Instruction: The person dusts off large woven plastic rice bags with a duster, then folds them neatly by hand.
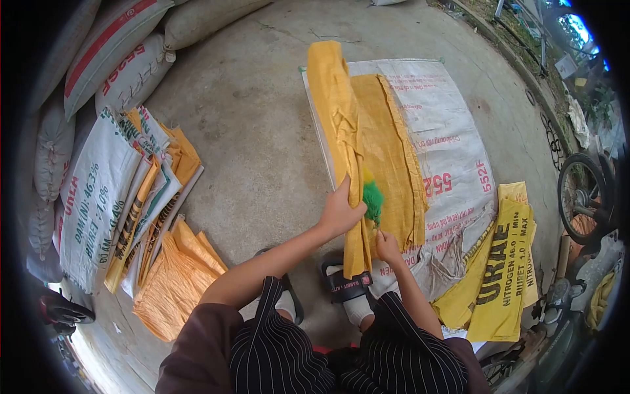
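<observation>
My left hand (343, 211) is closed around the edge of a long yellow woven sack (332, 98), lifting its left side in a raised fold. In my right hand (388, 248) is a green fluffy duster (373, 199), its handle mostly hidden by my fingers. The duster's head touches or lies just above the yellow cloth beside my left hand. Under the yellow sack a flattened white sack (453, 141) with red "552F" print is spread on the concrete floor.
A pile of folded white and yellow sacks (108, 197) lies at left, an orange sack (174, 279) before it. Full sacks (115, 49) are stacked at upper left. Folded yellow sacks (502, 269) lie at right, near a bicycle wheel (581, 197). My sandalled feet (348, 289) are close below.
</observation>
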A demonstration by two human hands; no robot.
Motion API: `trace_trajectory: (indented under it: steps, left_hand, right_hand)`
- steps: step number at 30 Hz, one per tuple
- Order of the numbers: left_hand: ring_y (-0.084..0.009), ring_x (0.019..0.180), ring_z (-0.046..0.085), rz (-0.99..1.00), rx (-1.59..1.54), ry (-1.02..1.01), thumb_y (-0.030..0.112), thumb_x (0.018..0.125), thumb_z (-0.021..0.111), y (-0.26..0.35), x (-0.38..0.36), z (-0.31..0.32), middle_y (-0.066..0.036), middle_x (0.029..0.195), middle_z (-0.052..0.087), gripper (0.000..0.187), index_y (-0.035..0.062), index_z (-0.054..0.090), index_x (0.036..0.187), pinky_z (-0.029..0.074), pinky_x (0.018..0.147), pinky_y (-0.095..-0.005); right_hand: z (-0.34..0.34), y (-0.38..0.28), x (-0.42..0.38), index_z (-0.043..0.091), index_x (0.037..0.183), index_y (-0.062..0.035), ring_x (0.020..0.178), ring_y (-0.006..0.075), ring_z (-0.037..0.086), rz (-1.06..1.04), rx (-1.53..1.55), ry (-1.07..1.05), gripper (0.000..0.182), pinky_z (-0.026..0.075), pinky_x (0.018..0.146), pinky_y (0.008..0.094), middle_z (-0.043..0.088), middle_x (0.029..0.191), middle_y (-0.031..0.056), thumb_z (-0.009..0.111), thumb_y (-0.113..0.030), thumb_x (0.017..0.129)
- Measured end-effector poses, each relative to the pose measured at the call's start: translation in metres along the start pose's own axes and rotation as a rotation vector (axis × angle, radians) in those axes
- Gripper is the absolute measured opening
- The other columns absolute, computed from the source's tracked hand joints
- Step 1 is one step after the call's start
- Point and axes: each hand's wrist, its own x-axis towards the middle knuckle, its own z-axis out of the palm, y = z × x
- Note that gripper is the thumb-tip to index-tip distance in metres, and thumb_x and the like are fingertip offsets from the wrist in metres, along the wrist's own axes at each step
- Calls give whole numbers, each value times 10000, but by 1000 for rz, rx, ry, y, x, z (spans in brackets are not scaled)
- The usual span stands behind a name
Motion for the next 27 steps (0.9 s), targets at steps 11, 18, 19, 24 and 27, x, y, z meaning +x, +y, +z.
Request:
trace_trajectory:
  steps: [11,18,19,24,27]
  left_hand:
    - [-304,907,579,145,-72,-472,298,793,591,-52,86,123,-197,989,589,765,-22,182,1354,438,832,-335]
    - [-291,1063,470,-120,472,320,345,739,640,-95,55,70,-195,1091,525,653,-64,401,1188,386,906,-380]
    - [-286,1039,498,-413,390,257,377,712,663,-104,53,65,-198,1069,542,687,-71,418,1172,402,888,-373]
    - [-264,809,620,-576,199,-6,418,618,716,-115,62,64,-162,869,631,639,-49,548,1022,495,698,-318]
    - [-292,931,589,-662,240,-103,398,627,705,-120,73,66,-201,1002,594,692,-73,494,1088,485,762,-335]
  right_hand:
    - [-105,-27,-42,456,652,-103,357,80,318,148,883,553,316,235,337,224,383,477,-21,406,-270,915]
    - [-112,-46,-58,507,730,59,495,277,475,-218,-105,987,330,351,495,389,481,544,134,423,-210,902]
    - [-105,-47,-59,507,730,59,495,277,475,-215,-100,986,330,351,495,389,481,544,134,423,-210,902]
    - [-50,19,-30,544,751,47,618,395,514,-115,-304,693,320,378,558,434,539,644,238,415,-209,893]
    - [-34,43,-18,534,734,52,585,388,507,-132,-427,582,348,378,560,438,535,622,232,413,-233,893]
